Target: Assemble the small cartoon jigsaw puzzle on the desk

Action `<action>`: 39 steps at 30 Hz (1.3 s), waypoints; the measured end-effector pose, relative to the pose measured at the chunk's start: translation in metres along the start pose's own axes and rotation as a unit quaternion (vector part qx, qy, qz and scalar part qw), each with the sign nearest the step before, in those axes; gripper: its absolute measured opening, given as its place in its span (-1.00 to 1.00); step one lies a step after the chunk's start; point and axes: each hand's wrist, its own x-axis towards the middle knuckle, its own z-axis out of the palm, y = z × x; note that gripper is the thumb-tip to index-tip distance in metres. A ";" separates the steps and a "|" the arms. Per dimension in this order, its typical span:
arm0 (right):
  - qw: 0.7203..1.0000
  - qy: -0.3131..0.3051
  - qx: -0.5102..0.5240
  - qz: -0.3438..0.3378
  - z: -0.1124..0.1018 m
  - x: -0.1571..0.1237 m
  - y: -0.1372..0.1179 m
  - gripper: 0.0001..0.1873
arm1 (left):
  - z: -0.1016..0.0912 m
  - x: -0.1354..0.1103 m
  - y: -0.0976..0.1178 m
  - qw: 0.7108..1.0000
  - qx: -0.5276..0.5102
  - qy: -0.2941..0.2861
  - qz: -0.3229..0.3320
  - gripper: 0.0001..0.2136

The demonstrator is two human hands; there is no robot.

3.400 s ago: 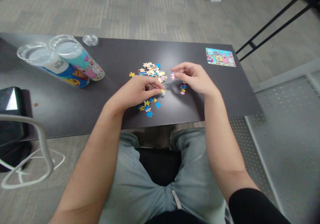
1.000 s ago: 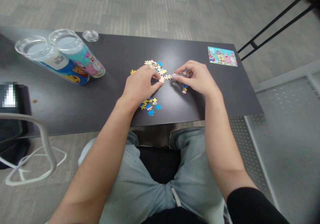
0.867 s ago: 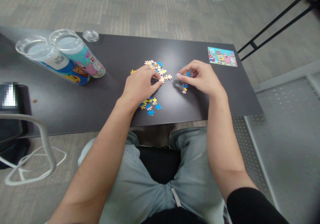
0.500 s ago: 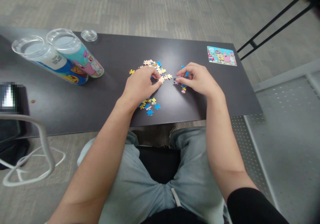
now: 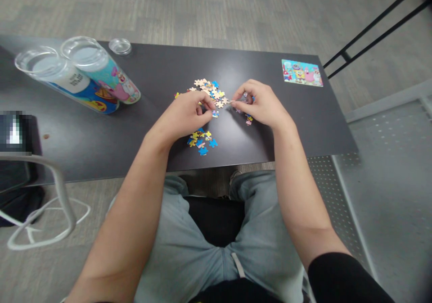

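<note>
My left hand (image 5: 187,114) is closed, thumb and fingers pinching a jigsaw puzzle piece (image 5: 215,114) whose blue-and-white printed side shows. Behind it lies a pile of puzzle pieces (image 5: 202,85), many with plain beige backs up, partly covered by this hand. Closer to my body is a group of blue and yellow pieces (image 5: 202,142), picture side up. My right hand (image 5: 258,102) pinches a small puzzle piece (image 5: 231,101), seen nearly edge-on, at the right side of the pile. More coloured pieces (image 5: 249,120) lie under and beside the right hand, partly hidden.
Two tall clear-topped cartoon tubes (image 5: 77,91) stand on the dark table (image 5: 151,154) to the left, with a round clear lid (image 5: 120,46) behind them. A cartoon picture card (image 5: 302,73) lies at the far right. A white cable (image 5: 62,199) loops at the lower left.
At my left fingertips a plain beige piece showed before; now a printed piece shows. My right fingertips have moved slightly left to the pile's edge, where they pinch a piece.
</note>
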 end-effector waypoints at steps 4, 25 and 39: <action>1.000 -0.025 0.015 0.009 -0.003 -0.005 -0.009 -0.94 | 0.007 0.005 -0.002 0.999 0.020 0.025 0.001 -0.79; 0.997 0.024 -0.056 0.045 0.017 0.009 0.004 -0.83 | 0.024 0.010 0.002 1.000 0.010 0.001 0.000 -0.79; 0.997 0.024 0.014 0.074 0.009 0.004 -0.001 -0.89 | -0.011 -0.011 -0.007 0.996 -0.049 -0.071 -0.010 -0.79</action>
